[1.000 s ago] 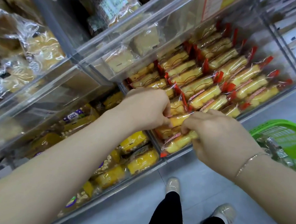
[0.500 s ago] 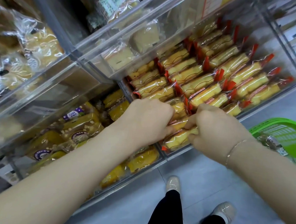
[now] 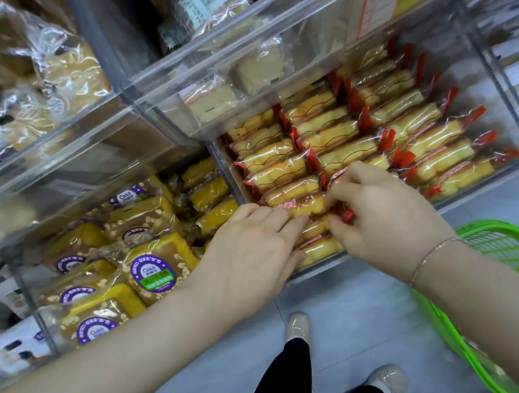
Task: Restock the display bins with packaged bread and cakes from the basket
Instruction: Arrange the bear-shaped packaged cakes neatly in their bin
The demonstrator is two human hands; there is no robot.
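The clear bin [image 3: 454, 210] at two o'clock looks nearly full; left hand [image 3: 248, 257] presses flat, right hand [image 3: 380, 214] pinches a cake pack [image 3: 303, 207] at its front row. Green basket [image 3: 500, 244] waits at four o'clock.

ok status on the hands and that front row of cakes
Left hand flat, fingers pressing the front-row cakes. Right hand pinching a red-ended cake pack at the clear bin front. Green basket to the right; nothing in the way.
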